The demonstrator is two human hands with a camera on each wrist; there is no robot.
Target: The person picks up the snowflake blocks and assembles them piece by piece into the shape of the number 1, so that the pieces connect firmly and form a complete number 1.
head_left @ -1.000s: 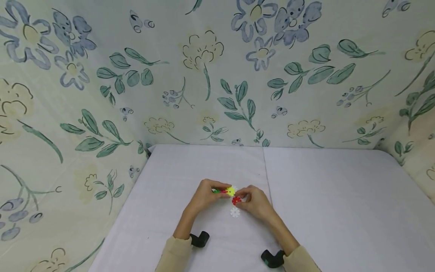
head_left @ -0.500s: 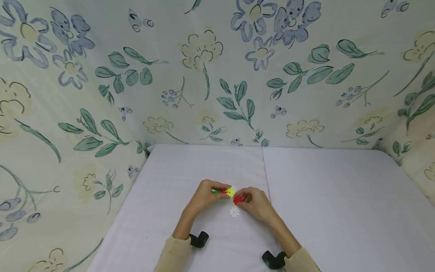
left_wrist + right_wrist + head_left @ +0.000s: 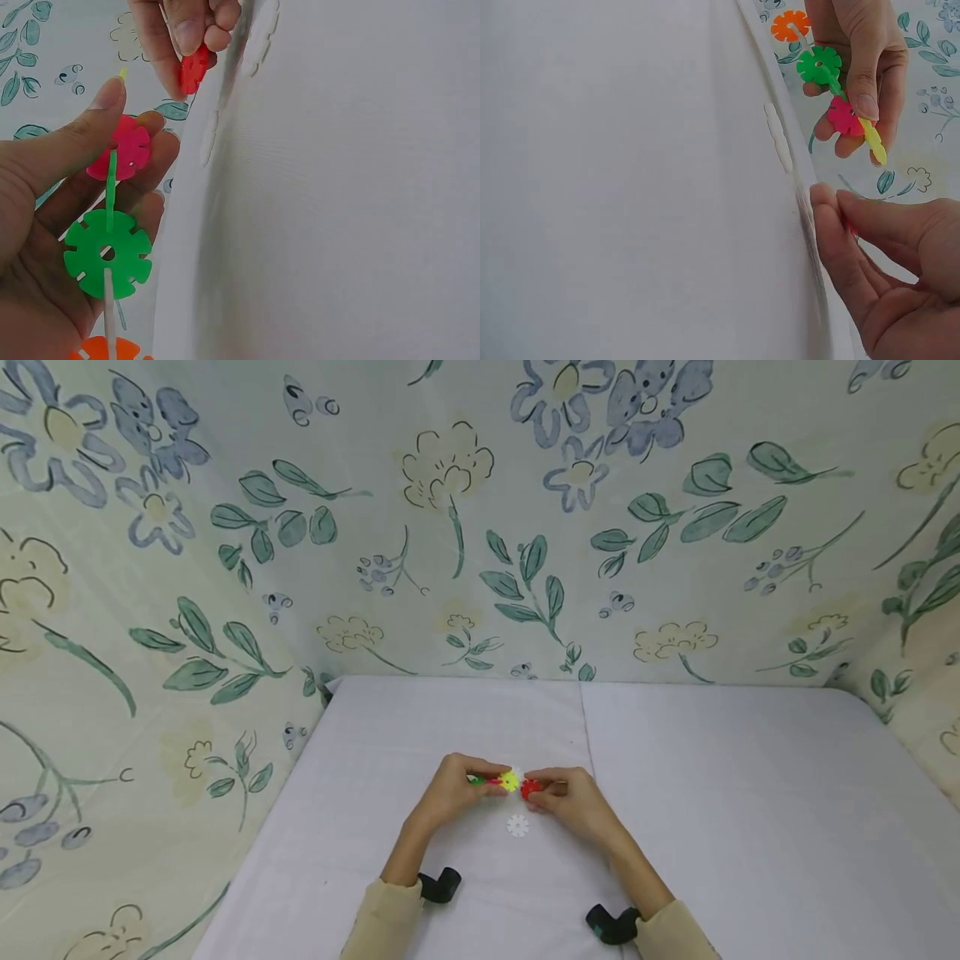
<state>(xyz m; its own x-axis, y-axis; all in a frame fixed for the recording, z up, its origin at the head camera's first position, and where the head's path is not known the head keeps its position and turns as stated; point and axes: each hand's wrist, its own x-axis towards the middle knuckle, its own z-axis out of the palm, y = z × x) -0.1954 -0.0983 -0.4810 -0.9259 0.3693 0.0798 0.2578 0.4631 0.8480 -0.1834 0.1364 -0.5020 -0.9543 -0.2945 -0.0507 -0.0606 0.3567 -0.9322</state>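
My left hand (image 3: 450, 792) pinches a chain of notched, flower-shaped plastic discs between thumb and fingers. In the left wrist view a pink disc (image 3: 136, 146) sits under the thumb, joined to a green disc (image 3: 86, 251) and an orange disc (image 3: 105, 348). A yellow disc (image 3: 875, 142), edge-on in the right wrist view, ends the chain. My right hand (image 3: 576, 802) pinches a red disc (image 3: 530, 789) just right of the yellow one, with a small gap between them. Fingers mostly hide the red disc in the right wrist view.
On the white-covered table (image 3: 720, 793) lies a white disc (image 3: 517, 826) just in front of the hands. A second white disc (image 3: 517, 772) shows partly behind the yellow one. Black wrist devices (image 3: 441, 887) sit at both wrists. A flower-printed cloth (image 3: 450, 552) hangs behind.
My right hand has moved slightly away from me and to the right, raising the red disc level with the yellow one and turning it. The left hand stays nearly still.
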